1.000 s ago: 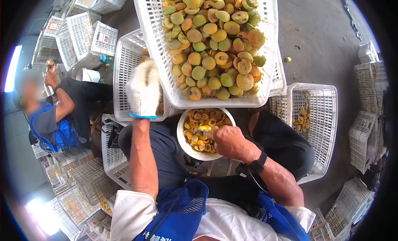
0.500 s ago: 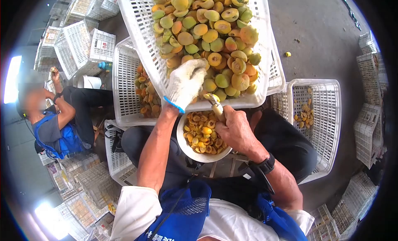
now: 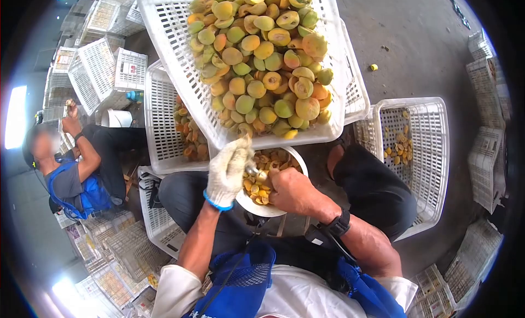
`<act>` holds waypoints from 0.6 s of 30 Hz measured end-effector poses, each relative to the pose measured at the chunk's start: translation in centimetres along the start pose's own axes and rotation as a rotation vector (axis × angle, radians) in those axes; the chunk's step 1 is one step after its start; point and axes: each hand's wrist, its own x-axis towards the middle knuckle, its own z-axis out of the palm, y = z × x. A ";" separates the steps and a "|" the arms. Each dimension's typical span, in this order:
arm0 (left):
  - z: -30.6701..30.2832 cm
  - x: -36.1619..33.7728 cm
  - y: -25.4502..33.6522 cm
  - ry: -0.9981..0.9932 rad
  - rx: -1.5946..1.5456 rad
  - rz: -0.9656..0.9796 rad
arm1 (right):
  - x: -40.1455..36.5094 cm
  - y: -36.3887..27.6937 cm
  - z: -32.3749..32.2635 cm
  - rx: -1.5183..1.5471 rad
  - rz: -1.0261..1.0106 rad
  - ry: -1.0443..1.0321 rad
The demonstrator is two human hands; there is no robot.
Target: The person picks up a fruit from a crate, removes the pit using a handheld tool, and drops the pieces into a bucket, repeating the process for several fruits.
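My left hand (image 3: 231, 167), in a white knit glove with a blue cuff, is curled over the left side of a white bowl (image 3: 295, 160); a bit of fruit seems to show at its fingertips. Bare and closed, my right hand (image 3: 292, 189) grips a tool whose metal end (image 3: 255, 171) points at the glove. Its handle is mostly hidden by my fingers. Orange fruit pieces (image 3: 261, 193) fill the bowl below both hands. Just beyond, a white crate (image 3: 180, 61) holds a heap of green and orange fruit (image 3: 262, 66).
A second crate (image 3: 158, 115) with fruit pieces stands left, and another (image 3: 426, 154) with some pieces at right. A co-worker (image 3: 76, 165) in a blue vest sits at far left near a white bucket (image 3: 117, 119). Stacked crates (image 3: 486, 154) line the right side.
My left hand has come back from the fruit heap to above the bowl. My right hand and the tool have moved slightly left and down, toward the glove.
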 end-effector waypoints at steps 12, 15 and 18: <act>5.1 15.9 5.3 -0.175 1.324 0.534 | 1.1 -0.3 -4.4 0.276 0.132 0.673; 5.0 17.8 4.5 -0.283 1.434 0.558 | 0.5 -0.3 -5.5 0.271 0.083 0.753; 4.8 18.3 4.7 -0.314 1.473 0.583 | 0.1 0.5 -7.0 0.534 0.141 0.816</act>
